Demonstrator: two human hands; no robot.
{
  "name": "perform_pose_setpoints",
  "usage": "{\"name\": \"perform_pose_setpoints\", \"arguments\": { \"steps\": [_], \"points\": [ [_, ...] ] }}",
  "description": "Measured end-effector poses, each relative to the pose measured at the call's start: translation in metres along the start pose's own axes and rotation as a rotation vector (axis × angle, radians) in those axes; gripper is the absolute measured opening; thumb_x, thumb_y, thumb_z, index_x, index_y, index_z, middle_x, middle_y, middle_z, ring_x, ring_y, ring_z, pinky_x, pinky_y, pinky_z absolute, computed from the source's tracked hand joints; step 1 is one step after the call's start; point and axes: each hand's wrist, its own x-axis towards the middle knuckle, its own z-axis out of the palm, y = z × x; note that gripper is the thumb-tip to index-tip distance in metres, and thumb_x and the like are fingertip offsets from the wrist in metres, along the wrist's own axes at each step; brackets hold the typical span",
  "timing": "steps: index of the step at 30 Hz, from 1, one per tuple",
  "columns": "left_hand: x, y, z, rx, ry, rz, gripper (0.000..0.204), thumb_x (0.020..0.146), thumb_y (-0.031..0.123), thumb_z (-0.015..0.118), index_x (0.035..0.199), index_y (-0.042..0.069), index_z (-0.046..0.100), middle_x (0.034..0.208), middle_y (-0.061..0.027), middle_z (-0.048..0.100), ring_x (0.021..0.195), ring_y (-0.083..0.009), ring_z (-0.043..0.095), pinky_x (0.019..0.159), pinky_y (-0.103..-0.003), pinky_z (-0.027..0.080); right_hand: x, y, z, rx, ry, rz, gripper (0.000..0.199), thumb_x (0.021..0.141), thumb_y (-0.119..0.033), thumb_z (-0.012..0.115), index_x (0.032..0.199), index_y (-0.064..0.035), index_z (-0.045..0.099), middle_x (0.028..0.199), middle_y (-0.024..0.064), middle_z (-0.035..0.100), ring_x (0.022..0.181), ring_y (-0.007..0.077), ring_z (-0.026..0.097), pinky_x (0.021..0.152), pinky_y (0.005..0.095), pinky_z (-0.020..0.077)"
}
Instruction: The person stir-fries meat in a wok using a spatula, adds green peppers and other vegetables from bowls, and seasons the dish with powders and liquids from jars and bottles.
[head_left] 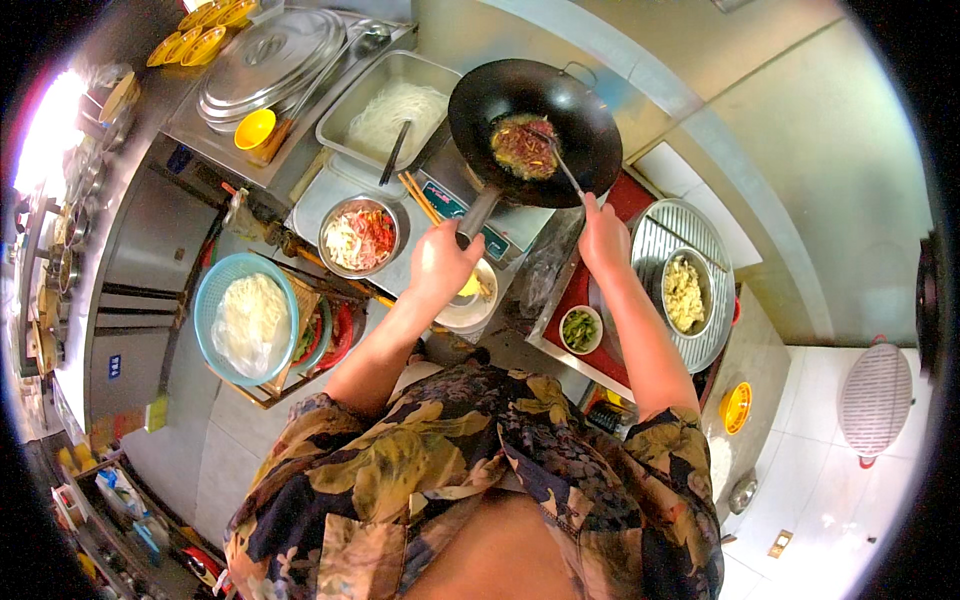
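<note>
- Black wok sits on the cooker, browned food in its middle.
- Left hand is clenched round the wok handle; best kept level.
- Right hand grips a metal spatula, tip in the food; short scrapes should stop sticking.
- Bowl of cut vegetables waits on the worktop.

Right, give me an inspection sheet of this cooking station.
Surface: steel counter, crowded.
Job's things: black wok with brown stir-fry; spatula reaches into it.
Clutter: noodle tray, bowl of chopped vegetables, chopsticks, blue basket, greens bowl, round rack with a bowl, big lid.
Hands: left hand grips the wok handle; right hand holds the spatula.
Cables: nothing seen.
Surroundings: tiled floor, shelves at left.
</note>
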Motion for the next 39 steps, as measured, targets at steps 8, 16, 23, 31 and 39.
{"name": "perform_pose_setpoints", "arguments": {
  "steps": [8, 16, 23, 31, 39],
  "points": [
    [0.001, 0.004, -0.010, 0.055, 0.054, 0.053, 0.038, 0.079, 0.032, 0.068, 0.088, -0.004, 0.063, 0.080, -0.0260, 0.064, 0.076, -0.0418, 0.063, 0.069, -0.048, 0.050, 0.003, 0.011, -0.011, 0.082, 0.064, -0.003, 0.051, 0.087, -0.004, 0.056, 0.137, -0.0050, 0.044, 0.104, 0.0229, 0.060, 0.086, 0.0383, 0.065, 0.069, 0.0459, 0.0558],
    [0.002, 0.005, -0.010, 0.071, 0.018, 0.004, 0.040, 0.079, 0.034, 0.070, 0.096, -0.002, 0.067, 0.083, -0.0251, 0.065, 0.081, -0.0404, 0.064, 0.073, -0.046, 0.051, -0.028, 0.014, -0.024, 0.063, -0.020, -0.117, 0.054, 0.086, -0.004, 0.056, 0.139, -0.0068, 0.044, 0.105, 0.0227, 0.059, 0.084, 0.0385, 0.066, 0.069, 0.0448, 0.0556],
    [0.002, 0.004, -0.011, 0.067, 0.003, -0.009, 0.041, 0.079, 0.033, 0.070, 0.097, -0.003, 0.066, 0.083, -0.0251, 0.065, 0.081, -0.0399, 0.064, 0.072, -0.046, 0.051, 0.011, -0.001, -0.009, 0.018, -0.025, -0.125, 0.050, 0.086, -0.005, 0.057, 0.134, -0.0052, 0.045, 0.105, 0.0232, 0.059, 0.083, 0.0396, 0.066, 0.067, 0.0467, 0.0557],
    [0.000, 0.007, -0.010, 0.069, 0.016, -0.001, 0.043, 0.079, 0.034, 0.070, 0.100, -0.003, 0.066, 0.086, -0.0249, 0.065, 0.083, -0.0396, 0.065, 0.075, -0.045, 0.051, 0.039, 0.000, 0.007, 0.096, 0.124, -0.072, 0.043, 0.085, -0.004, 0.057, 0.127, -0.0055, 0.049, 0.101, 0.0233, 0.060, 0.082, 0.0412, 0.065, 0.067, 0.0484, 0.0549],
    [0.001, 0.004, -0.011, 0.087, 0.032, 0.015, 0.044, 0.079, 0.035, 0.070, 0.098, -0.004, 0.065, 0.086, -0.0255, 0.065, 0.083, -0.0404, 0.064, 0.074, -0.046, 0.051, -0.018, 0.025, -0.046, 0.111, 0.066, -0.172, 0.048, 0.081, -0.001, 0.056, 0.129, -0.0067, 0.050, 0.094, 0.0226, 0.061, 0.080, 0.0408, 0.065, 0.069, 0.0494, 0.0532]
  ]
}}
